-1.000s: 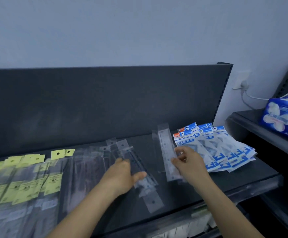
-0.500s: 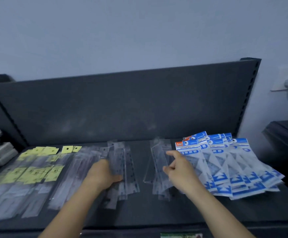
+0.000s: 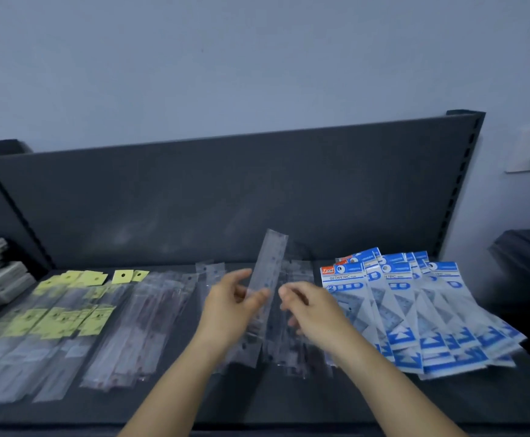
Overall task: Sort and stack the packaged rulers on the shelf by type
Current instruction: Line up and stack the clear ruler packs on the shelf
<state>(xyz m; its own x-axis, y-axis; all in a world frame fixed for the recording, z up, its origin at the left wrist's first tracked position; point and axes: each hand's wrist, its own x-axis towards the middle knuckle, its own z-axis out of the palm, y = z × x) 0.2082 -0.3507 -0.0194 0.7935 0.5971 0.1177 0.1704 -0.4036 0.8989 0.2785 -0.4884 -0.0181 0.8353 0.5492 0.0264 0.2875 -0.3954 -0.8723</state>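
Ruler point(image 3: 270, 263) in a clear sleeve tilts up above the shelf point(image 3: 288, 402), its lower part pinched between the thumb and fingers of our left hand point(image 3: 230, 310). Our right hand point(image 3: 312, 310) hangs just right of it, fingers loosely curled, gripping nothing we can see. Beneath those fingers lies a clear-sleeved stack point(image 3: 288, 354). Blue packs point(image 3: 430, 326) fan out farther right, and yellow-tagged packs point(image 3: 55, 320) lie well left.

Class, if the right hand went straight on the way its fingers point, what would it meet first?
The right hand would likely meet the clear ruler packet in the left hand; depth unclear.
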